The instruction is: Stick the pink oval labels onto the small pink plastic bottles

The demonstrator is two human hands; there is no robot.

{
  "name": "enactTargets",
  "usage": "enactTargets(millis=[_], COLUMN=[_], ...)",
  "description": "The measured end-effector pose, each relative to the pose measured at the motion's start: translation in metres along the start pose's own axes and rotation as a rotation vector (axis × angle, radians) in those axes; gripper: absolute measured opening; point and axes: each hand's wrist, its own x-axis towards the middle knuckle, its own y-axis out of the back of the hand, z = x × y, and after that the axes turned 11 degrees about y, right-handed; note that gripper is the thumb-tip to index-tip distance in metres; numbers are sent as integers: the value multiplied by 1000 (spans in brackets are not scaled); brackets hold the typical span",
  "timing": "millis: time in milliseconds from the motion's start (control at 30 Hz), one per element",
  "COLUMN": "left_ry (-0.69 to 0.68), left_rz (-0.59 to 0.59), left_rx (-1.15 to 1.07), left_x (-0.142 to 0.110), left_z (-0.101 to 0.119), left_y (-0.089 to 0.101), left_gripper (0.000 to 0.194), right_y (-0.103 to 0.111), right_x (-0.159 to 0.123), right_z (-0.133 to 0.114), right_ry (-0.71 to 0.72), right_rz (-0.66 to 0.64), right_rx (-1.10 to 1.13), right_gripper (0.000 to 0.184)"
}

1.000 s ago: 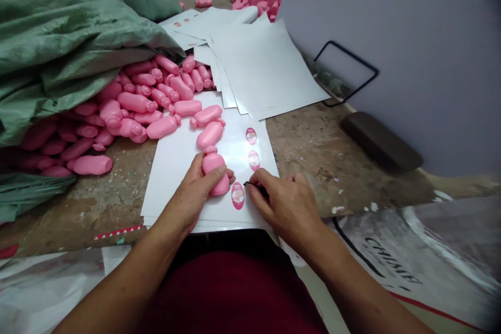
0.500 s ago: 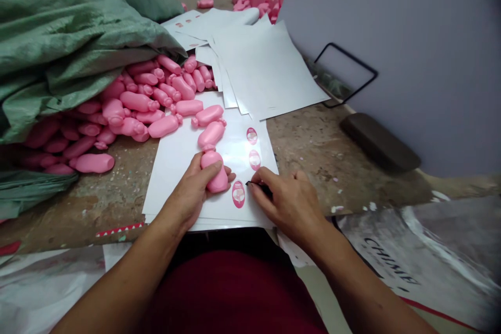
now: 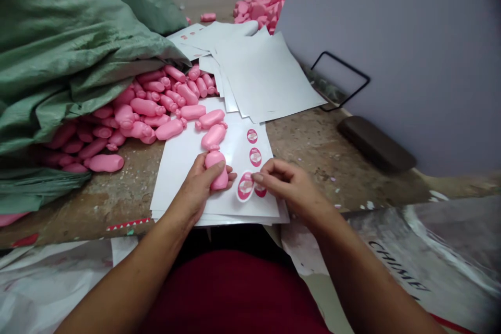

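Closest in, over a dark red lap [image 3: 235, 292], the left hand [image 3: 194, 189] grips a pink plastic bottle [image 3: 216, 171], its fingers clamped around the body and the neck tilted away from the person. The bottle sits just above a white label sheet [image 3: 183, 188] on a small stack. Just beside it, the right hand [image 3: 293, 189] pinches an oval pink label [image 3: 246, 186], fingers and thumb together on its edge, over the sheet. That label partly covers another pink oval [image 3: 260, 190], and two more ovals [image 3: 255, 156] run in a line up the sheet. Two pink bottles [image 3: 214, 136] lie end to end on the sheet ahead of the held one. Beyond, a heap of pink bottles [image 3: 144, 109] spills across the worn, speckled surface [image 3: 313, 151] from under a green woven sack [image 3: 58, 52]. Loose white sheets [image 3: 266, 70] overlap further on, beside a grey board [image 3: 391, 52] and a black wire frame [image 3: 340, 81], and another pink pile [image 3: 262, 8] lies farthest away
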Motion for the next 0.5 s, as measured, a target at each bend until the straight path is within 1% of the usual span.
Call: enactTargets(millis=[33,100,167,233,300,400,500], left_ry=[-10,-29,-27,11,58,86,94], left_rz=[-7,-48,-130,-219,-273,-304,-318], left_rx=[12,16,-28,-96,-133,-124,-99], left_x=[-1,-4,-12,-23,-33,-44,-48], left_z=[0,-1,0,1,2,1,-1], left_y=[0,0,0,-1,-1,0,3], left_gripper=[23,32,37,39,45,55,63], right_y=[2,3,2,-2,-6,-12,-16], right_x=[-1,-5,-7,-8,-8,-8,-8], right_z=[-4,-12,-19,-23,-25,-27,-28], right_ry=[2,24,57,93,124,153,170], right_rz=[29,55,21,-22,-41,-74,-110], right_rx=[61,87,53,10,-28,-33,-9], right_gripper=[37,37,34,29,25,23,26])
